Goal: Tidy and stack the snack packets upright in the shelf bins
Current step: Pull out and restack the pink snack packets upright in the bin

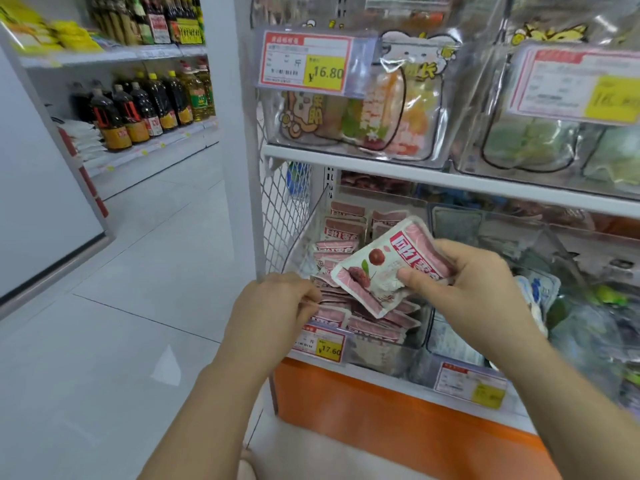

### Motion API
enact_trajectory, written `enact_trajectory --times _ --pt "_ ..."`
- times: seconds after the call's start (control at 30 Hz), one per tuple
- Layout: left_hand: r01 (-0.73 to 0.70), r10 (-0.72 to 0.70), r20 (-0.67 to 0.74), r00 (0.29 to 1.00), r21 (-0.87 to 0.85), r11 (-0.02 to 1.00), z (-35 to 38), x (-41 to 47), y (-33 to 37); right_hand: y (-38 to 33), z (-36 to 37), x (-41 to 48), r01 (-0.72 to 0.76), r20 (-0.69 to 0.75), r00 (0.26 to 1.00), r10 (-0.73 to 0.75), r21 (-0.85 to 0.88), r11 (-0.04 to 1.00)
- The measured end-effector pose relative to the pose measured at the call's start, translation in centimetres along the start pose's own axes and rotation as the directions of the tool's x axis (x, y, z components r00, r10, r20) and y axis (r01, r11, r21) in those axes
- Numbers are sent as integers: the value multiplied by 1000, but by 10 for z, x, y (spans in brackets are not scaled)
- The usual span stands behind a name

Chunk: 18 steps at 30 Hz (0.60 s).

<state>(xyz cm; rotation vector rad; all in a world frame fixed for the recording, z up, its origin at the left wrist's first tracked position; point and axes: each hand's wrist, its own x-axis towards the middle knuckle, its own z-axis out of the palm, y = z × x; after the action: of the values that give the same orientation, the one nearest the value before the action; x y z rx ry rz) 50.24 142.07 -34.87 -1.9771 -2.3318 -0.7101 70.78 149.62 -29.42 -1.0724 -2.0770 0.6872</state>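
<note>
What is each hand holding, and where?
Right hand pinches a pink snack packet by its right end, thumb on front. Left hand touches the binned packets; its grip cannot be told.

One left hand (277,306) and one right hand (464,285). One raised packet (377,268); the pile (377,329) beneath is too jumbled to count. Four price tags (304,64).

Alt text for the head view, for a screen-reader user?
A person's right hand holds a pink snack packet over a clear shelf bin of matching packets, while the left hand grips some of them at the bin's front. A 17.60 price tag hangs on the bin; bottles line a shelf further left.
</note>
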Motion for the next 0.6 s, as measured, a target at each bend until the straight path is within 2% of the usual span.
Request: enact_trajectory --times 0.1,0.2,0.33,0.43,0.5,0.6 --pt "-59 49 80 996 136 989 4 5 3 1 1 -2 -5 61 998 1 62 998" --pt "-125 75 161 984 327 937 4 18 6 2 3 -2 -9 94 996 2 73 997" --pt "-256 151 249 957 470 845 -3 40 6 9 3 2 -3 140 990 10 -48 999" --pt "-426 268 345 900 556 714 -7 51 5 12 5 2 32 128 992 -12 -154 987" --pt "-478 311 371 875 556 680 -9 56 3 12 12 1 88 73 995 -73 -231 969" --pt "-470 306 367 878 549 691 -10 64 2 15 27 -2 249 50 968 -247 -359 900"
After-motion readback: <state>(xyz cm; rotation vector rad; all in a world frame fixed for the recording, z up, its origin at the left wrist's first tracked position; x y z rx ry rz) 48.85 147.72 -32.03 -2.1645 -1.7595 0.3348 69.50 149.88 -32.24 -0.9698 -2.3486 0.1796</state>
